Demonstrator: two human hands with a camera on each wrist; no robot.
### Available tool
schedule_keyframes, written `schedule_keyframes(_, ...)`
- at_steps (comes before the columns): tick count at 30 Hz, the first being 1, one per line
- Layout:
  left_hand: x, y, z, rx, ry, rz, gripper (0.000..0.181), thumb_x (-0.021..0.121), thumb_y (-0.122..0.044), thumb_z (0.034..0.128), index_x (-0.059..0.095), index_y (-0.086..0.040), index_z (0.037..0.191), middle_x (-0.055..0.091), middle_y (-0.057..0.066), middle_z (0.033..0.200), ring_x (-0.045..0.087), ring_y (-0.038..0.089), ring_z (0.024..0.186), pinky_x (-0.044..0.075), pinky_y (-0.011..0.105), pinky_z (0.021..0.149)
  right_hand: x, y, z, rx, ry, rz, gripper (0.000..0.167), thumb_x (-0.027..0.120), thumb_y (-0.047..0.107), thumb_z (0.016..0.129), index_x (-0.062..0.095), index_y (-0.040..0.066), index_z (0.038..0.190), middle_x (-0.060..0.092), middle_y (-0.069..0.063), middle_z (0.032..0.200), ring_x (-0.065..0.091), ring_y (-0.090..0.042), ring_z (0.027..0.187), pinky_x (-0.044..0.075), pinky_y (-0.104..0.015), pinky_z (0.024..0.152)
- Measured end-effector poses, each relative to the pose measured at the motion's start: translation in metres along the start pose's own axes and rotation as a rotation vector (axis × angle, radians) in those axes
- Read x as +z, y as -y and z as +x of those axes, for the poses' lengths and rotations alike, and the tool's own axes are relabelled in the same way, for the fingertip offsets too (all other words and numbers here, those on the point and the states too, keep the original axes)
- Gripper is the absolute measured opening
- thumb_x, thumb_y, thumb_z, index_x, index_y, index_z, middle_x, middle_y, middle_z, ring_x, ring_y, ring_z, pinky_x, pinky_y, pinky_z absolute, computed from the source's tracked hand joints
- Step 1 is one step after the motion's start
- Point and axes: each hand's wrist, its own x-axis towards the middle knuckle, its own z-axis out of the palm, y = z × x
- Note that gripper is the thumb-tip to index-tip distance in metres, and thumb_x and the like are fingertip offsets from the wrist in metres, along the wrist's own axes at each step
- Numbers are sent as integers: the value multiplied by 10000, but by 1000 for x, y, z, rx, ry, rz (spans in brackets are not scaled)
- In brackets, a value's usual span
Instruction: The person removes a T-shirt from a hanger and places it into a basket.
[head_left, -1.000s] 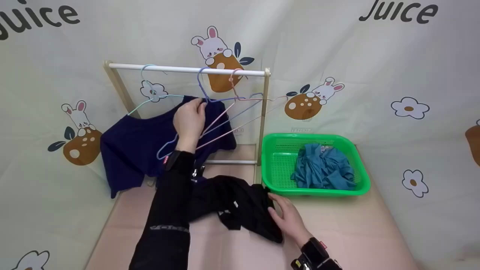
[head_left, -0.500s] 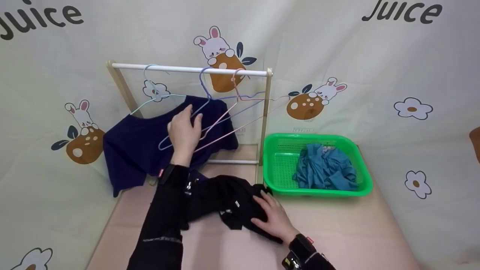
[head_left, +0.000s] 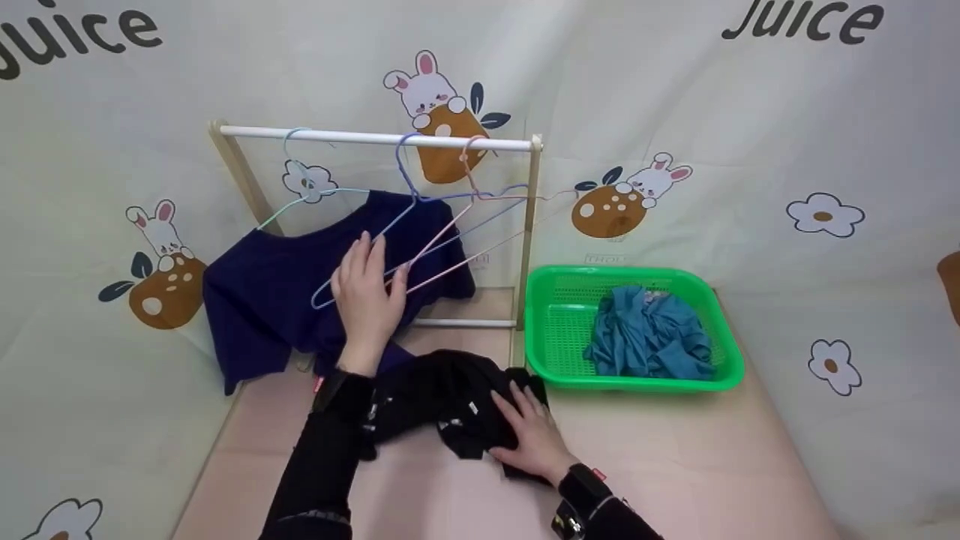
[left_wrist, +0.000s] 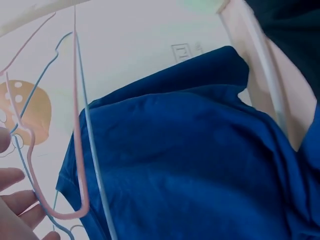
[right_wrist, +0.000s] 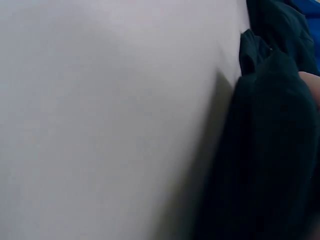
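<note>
Navy cloth, a top point(head_left: 292, 277), hangs from a mint wire hanger point(head_left: 283, 212); a knock could swing it. In front, the left hand point(head_left: 367, 292) has straight fingers, thumb apart, by a blue wire hanger point(head_left: 406, 177) and a pink wire hanger point(head_left: 442, 232); contact is hard to tell, but these overlapping frames could snag. A crumpled black garment point(head_left: 457, 390) lies under the right hand point(head_left: 534, 435), fingers spread; pushing rightward could shift the green plastic basket point(head_left: 637, 384) of teal fabric point(head_left: 651, 337).

A pale pink tabletop point(head_left: 675, 465) carries a green basket point(head_left: 634, 385), a black garment point(head_left: 442, 394) and a clothes rack point(head_left: 352, 137)
</note>
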Motion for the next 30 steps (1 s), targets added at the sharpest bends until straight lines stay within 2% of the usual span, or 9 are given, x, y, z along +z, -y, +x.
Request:
schedule_keyframes(3, -2, 2, -9, -5, 17, 19, 541, 666, -316, 930, 562, -20, 1371, 465, 223, 1463, 390, 404, 1358, 219, 628, 1073, 0, 0, -1, 21, 31, -25, 926, 813, 452, 770, 364, 196, 1539, 262, -226, 1576, 264, -509, 1396, 311, -684, 1018)
schedule_keyframes(9, -9, 4, -25, -45, 141, 68, 678, 665, -432, 911, 483, -74, 1457, 350, 209, 1546, 247, 404, 1437, 114, 676, 1086, 1, -2, -2, 34, 48, -88, 881, 820, 425, 765, 408, 229, 1519, 341, -214, 1538, 337, -494, 1361, 369, -663, 973)
schedule_keyframes(15, -15, 8, -40, -96, 268, 102, 834, 670, -512, 885, 342, -121, 1545, 251, 201, 1593, 145, 412, 1466, 60, 692, 1085, 1, -6, -3, 11, 19, -251, 635, 803, 401, 798, 592, 182, 1356, 526, -164, 1365, 485, -413, 1206, 454, -564, 876)
schedule_keyframes(19, -19, 11, -48, -142, 327, 108, 913, 666, -553, 876, 245, -154, 1581, 219, 179, 1611, 125, 414, 1469, 39, 692, 1088, 1, -8, 0, -4, -22, -297, 437, 807, 328, 806, 677, 148, 1182, 590, -132, 1235, 534, -360, 1080, 489, -512, 824)
schedule_keyframes(25, -28, 18, -59, -193, 369, 106, 947, 663, -578, 870, 214, -152, 1587, 209, 174, 1615, 122, 407, 1472, 46, 698, 1085, -2, -8, 4, -31, -74, -205, 281, 820, 149, 784, 697, 86, 1028, 613, -93, 1005, 564, -296, 875, 509, -428, 784)
schedule_keyframes(30, -34, 27, -71, -233, 394, 109, 951, 644, -592, 878, 203, -141, 1589, 182, 168, 1624, 129, 422, 1465, 38, 698, 1084, -10, -7, 3, 3, -82, -69, 227, 790, 109, 808, 685, 57, 1002, 605, -59, 934, 614, -289, 863, 516, -427, 783)
